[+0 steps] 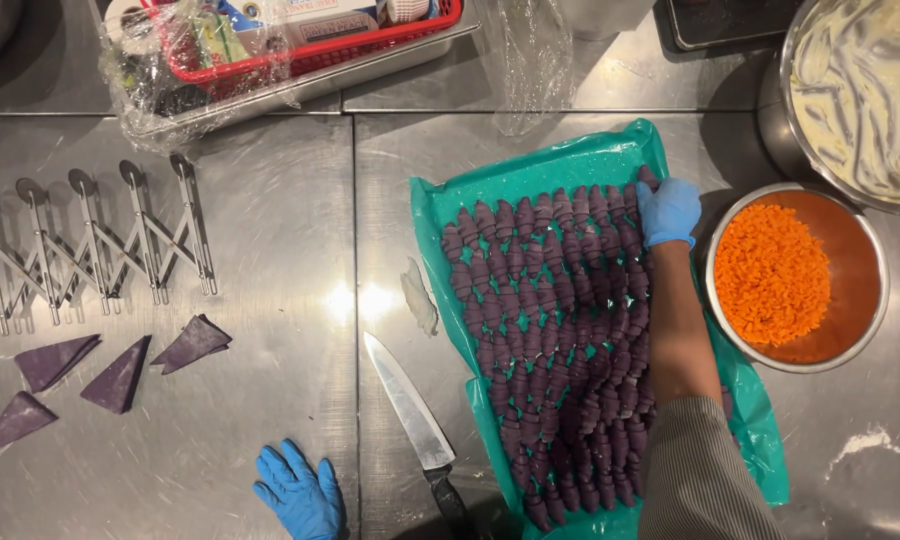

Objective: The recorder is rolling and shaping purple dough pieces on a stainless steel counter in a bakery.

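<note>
My right hand, in a blue glove, reaches to the far right corner of a green sheet covered with rows of rolled purple dough pieces. Its fingers curl over a piece at the end of the top row. My left hand, also gloved in blue, rests flat with fingers spread on the steel counter near the front edge, holding nothing. Several purple dough triangles lie to its left.
A knife lies between my left hand and the green sheet. An expandable multi-wheel cutter sits at the left. A bowl of orange bits, a large bowl of cream, and a red basket surround the area.
</note>
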